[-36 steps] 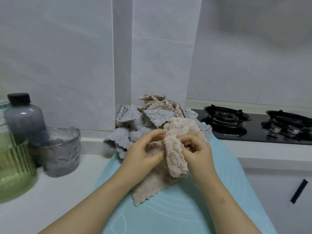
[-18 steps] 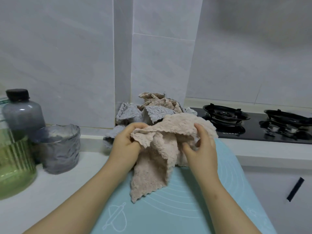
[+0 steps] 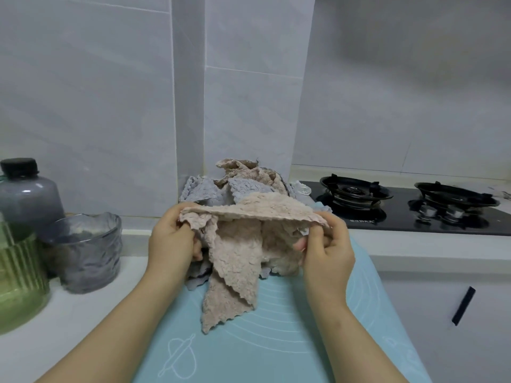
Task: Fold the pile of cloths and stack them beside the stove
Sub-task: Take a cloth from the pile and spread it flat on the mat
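Step in hand: one beige cloth (image 3: 237, 252) is being opened out before its first fold. No folded stack shows, so I judge the task barely begun.
Left grip (image 3: 171, 239): fingers curled, pinching the cloth's top edge at its nine o'clock end.
Right grip (image 3: 323, 244): pinching the same edge at the three o'clock end.
Cloth: the top edge is lifted and stretched between both hands. The rest hangs twisted, and its lowest corner seems to rest on the mat (image 3: 276, 341) toward six o'clock.
Pile (image 3: 221, 189): grey and beige cloths heaped at twelve o'clock, just behind the hands.
Next move: likely untwisting the cloth and spreading it flat on the mat before folding.
Worktop (image 3: 83, 313): white, with the blue-green mat in the middle. At nine o'clock stand a glass bowl (image 3: 85, 250), a dark-capped bottle (image 3: 27, 194) and a green jar (image 3: 16, 280).
Room: pale tiled wall (image 3: 110, 106), with a black two-burner stove (image 3: 401, 214) at two o'clock.
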A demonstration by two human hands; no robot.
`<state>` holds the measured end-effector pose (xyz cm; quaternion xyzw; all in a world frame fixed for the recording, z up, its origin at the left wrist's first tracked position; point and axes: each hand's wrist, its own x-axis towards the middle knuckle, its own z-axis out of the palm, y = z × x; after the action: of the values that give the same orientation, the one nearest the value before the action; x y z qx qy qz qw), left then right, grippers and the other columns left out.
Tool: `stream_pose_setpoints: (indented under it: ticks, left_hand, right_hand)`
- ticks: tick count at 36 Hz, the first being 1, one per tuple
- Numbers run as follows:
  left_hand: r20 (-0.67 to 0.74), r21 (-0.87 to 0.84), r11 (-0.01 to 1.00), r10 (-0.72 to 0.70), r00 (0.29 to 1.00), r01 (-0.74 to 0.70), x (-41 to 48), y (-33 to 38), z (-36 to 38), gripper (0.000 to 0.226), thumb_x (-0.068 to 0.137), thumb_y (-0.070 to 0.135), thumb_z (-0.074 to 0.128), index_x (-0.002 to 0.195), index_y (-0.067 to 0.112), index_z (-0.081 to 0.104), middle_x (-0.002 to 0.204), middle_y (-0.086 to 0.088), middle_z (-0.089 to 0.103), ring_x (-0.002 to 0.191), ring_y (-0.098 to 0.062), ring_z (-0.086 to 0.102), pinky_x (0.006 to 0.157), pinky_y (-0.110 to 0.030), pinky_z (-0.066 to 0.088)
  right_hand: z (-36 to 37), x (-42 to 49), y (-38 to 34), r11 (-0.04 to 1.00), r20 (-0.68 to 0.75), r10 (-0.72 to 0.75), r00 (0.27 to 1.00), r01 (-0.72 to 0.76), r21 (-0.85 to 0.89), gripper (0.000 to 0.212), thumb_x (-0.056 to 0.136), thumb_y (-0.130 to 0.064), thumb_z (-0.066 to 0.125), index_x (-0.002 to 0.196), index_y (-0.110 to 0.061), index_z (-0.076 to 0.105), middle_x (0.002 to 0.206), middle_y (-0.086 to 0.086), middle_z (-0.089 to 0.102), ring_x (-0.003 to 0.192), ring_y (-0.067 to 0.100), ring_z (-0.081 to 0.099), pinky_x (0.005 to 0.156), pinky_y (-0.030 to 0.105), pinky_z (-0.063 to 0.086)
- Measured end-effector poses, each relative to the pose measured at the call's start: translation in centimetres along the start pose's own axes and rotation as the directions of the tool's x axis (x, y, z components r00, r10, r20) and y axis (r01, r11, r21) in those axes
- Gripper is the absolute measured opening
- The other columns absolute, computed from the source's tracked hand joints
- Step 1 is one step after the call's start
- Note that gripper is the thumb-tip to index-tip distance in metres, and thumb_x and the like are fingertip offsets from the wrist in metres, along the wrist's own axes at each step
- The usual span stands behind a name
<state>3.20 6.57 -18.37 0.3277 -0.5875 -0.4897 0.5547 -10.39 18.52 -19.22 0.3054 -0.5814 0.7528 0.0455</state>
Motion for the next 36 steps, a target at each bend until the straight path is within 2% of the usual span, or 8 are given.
stream_pose_setpoints:
  ticks: [3, 7, 15, 18, 21, 24, 31, 36]
  left_hand:
    - [-0.025, -0.127, 0.992, -0.021, 0.999, 0.018, -0.6, 1.4, 0.0, 0.035, 0.09, -0.007, 0.037, 0.084, 0.018, 0.061, 0.047, 0.001, 0.052, 0.033, -0.006, 0.045, 0.034, -0.016, 0.037]
    - [-0.031, -0.253, 0.966, 0.053, 0.998, -0.059, -1.2, 4.2, -0.3, 0.031, 0.091, -0.003, 0.044, 0.08, 0.019, 0.061, 0.066, -0.002, 0.063, 0.047, -0.006, 0.057, 0.039, -0.016, 0.043]
    - [0.051, -0.116, 0.937, 0.335, 0.941, -0.328, -3.0, 10.5, -2.4, 0.012, 0.065, 0.031, 0.075, 0.073, 0.034, 0.067, 0.077, 0.011, 0.068, 0.08, -0.014, 0.064, 0.074, -0.032, 0.052]
    - [0.074, -0.108, 0.929, 0.362, 0.929, -0.353, -4.1, 12.7, -3.0, 0.036, 0.05, 0.033, 0.086, 0.075, 0.027, 0.062, 0.075, 0.007, 0.065, 0.069, -0.007, 0.061, 0.058, -0.02, 0.05]
    - [0.078, -0.127, 0.925, 0.369, 0.926, -0.358, -4.7, 14.8, -3.2, 0.022, 0.067, 0.017, 0.078, 0.071, 0.021, 0.057, 0.067, 0.004, 0.058, 0.054, 0.002, 0.054, 0.047, -0.012, 0.042]
    - [0.082, -0.128, 0.94, 0.328, 0.941, -0.317, -4.0, 15.5, -3.2, 0.02, 0.076, 0.009, 0.07, 0.068, 0.022, 0.056, 0.063, 0.003, 0.055, 0.053, -0.003, 0.051, 0.048, -0.02, 0.038]
    - [0.087, 0.152, 0.963, 0.213, 0.973, -0.224, 0.1, 10.3, -1.3, 0.02, 0.078, 0.004, 0.057, 0.07, 0.021, 0.053, 0.062, 0.0, 0.05, 0.061, -0.019, 0.045, 0.059, -0.028, 0.037]
    - [0.075, 0.389, 0.912, 0.111, 0.991, -0.132, 1.9, 4.1, -0.4, 0.021, 0.082, 0.007, 0.053, 0.097, 0.022, 0.053, 0.078, -0.001, 0.051, 0.077, -0.023, 0.049, 0.066, -0.028, 0.035]
  right_hand:
    - [-0.1, -0.1, -1.0, 0.999, -0.044, -0.034, 0.998, 0.036, 0.033, 0.029, 0.092, -0.007, 0.05, 0.084, -0.034, 0.057, 0.054, -0.005, 0.061, 0.043, 0.007, 0.051, 0.049, 0.019, 0.044]
    - [0.0, 0.4, -3.7, 0.992, -0.086, -0.087, 0.993, 0.094, 0.084, 0.027, 0.092, -0.009, 0.052, 0.08, -0.033, 0.055, 0.075, 0.001, 0.063, 0.053, 0.012, 0.06, 0.054, 0.012, 0.044]
    - [-1.5, 1.5, -10.5, 0.962, -0.191, -0.243, 0.951, 0.261, 0.077, 0.019, 0.09, -0.019, 0.055, 0.08, -0.036, 0.054, 0.086, 0.001, 0.064, 0.084, 0.029, 0.064, 0.077, 0.044, 0.054]
    - [-2.6, 1.6, -12.7, 0.942, -0.201, -0.3, 0.932, 0.324, 0.093, 0.025, 0.09, -0.012, 0.055, 0.079, -0.034, 0.053, 0.082, -0.002, 0.062, 0.082, 0.029, 0.063, 0.073, 0.04, 0.053]
    - [-3.5, 1.8, -14.4, 0.927, -0.224, -0.334, 0.915, 0.362, 0.097, 0.024, 0.088, -0.013, 0.055, 0.078, -0.035, 0.054, 0.08, -0.002, 0.061, 0.08, 0.031, 0.062, 0.072, 0.043, 0.052]
    - [-3.9, 2.1, -15.1, 0.921, -0.222, -0.355, 0.908, 0.38, 0.085, 0.023, 0.087, -0.013, 0.056, 0.076, -0.033, 0.053, 0.076, -0.005, 0.058, 0.074, 0.026, 0.059, 0.07, 0.042, 0.051]
    - [-3.2, 3.6, -9.4, 0.986, -0.019, -0.113, 0.993, 0.11, -0.124, 0.019, 0.086, -0.019, 0.057, 0.072, -0.031, 0.053, 0.074, -0.008, 0.062, 0.079, 0.023, 0.064, 0.076, 0.046, 0.055]
    - [-2.6, 3.7, -2.2, 0.95, 0.072, 0.134, 0.988, -0.108, -0.292, 0.019, 0.086, -0.016, 0.053, 0.077, -0.033, 0.053, 0.079, -0.01, 0.062, 0.082, 0.022, 0.062, 0.078, 0.048, 0.054]
